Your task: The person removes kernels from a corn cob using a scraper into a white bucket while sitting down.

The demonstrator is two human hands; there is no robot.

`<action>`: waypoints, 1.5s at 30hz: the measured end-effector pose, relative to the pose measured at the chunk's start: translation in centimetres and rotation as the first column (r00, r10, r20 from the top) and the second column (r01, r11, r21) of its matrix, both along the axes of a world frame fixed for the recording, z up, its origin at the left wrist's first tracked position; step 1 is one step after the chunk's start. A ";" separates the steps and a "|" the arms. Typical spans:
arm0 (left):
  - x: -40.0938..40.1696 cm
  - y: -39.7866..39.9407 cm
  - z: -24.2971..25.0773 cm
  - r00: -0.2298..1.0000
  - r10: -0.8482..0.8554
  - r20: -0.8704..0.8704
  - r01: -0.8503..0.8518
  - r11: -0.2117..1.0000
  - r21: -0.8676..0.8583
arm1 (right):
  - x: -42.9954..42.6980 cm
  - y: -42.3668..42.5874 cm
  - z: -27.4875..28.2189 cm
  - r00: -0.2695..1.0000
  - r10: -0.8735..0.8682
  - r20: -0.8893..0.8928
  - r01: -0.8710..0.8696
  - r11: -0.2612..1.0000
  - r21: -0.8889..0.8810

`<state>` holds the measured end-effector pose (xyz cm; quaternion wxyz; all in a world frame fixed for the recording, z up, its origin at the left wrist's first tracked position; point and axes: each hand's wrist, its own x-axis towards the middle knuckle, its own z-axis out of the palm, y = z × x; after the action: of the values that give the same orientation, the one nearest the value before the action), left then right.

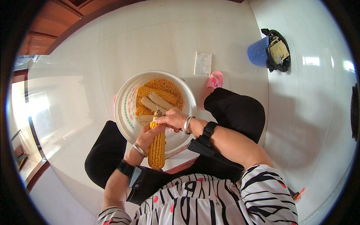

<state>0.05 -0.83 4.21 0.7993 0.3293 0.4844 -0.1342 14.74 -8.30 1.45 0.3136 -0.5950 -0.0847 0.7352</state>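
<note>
My left hand (149, 135) is closed around an ear of yellow corn (157, 152), which hangs over the near rim of a white basin (119, 123). At the ear's far tip, my right hand (174, 119) holds a thin, pointed metal tool (161, 110); its handle is hidden in the fingers. Most kernels are still on the ear, and its tip looks bare and dark. Inside the basin lie loose kernels (168, 84), whole ears of corn (149, 91) and several pale stripped cobs (157, 98).
The basin stands on the tiled floor between my knees. Beyond my pink slipper (216, 80) lies a flat printed item (203, 63). A blue wastebasket (257, 52) with a black liner is at the far right. Wooden furniture (53, 19) fills the upper left corner.
</note>
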 end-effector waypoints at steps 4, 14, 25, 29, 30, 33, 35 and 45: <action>0.0 -0.1 -0.1 1.000 -0.025 -0.017 0.025 0.999 0.022 | -0.1 0.1 0.6 0.998 -0.049 -0.044 0.047 0.998 -0.030; 0.1 -0.4 -0.4 0.995 -0.099 0.005 0.098 0.990 0.098 | -0.4 -0.1 0.4 0.998 -0.066 -0.005 0.066 0.994 -0.087; 0.4 0.4 0.6 0.999 -0.037 0.019 0.035 0.997 0.074 | 0.5 -0.2 0.7 0.982 -0.124 -0.141 0.123 0.992 -0.015; 0.3 0.7 1.2 0.999 0.008 0.050 -0.010 1.000 0.025 | 0.9 0.0 1.4 0.952 -0.176 -0.250 0.173 0.984 -0.033; 0.3 0.6 1.1 0.999 0.028 0.046 -0.029 0.999 0.021 | 1.0 -0.1 1.6 0.949 -0.177 -0.260 0.174 0.984 -0.033; 0.3 0.4 0.7 0.997 0.058 0.047 -0.059 0.998 0.006 | 0.9 -0.2 1.4 0.959 -0.167 -0.229 0.168 0.986 -0.015; 0.3 0.4 0.6 0.996 0.058 0.062 -0.058 0.998 0.009 | 0.6 -0.2 1.2 0.969 -0.148 -0.199 0.153 0.988 0.010; 0.1 0.0 -0.1 0.999 -0.005 0.038 0.002 0.996 0.087 | -0.1 -0.4 0.0 0.977 -0.160 -0.141 0.166 0.986 0.031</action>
<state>0.14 -0.82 4.15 0.7930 0.3671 0.4741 -0.1080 14.64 -8.69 1.43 0.3908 -0.5407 -0.0294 0.7443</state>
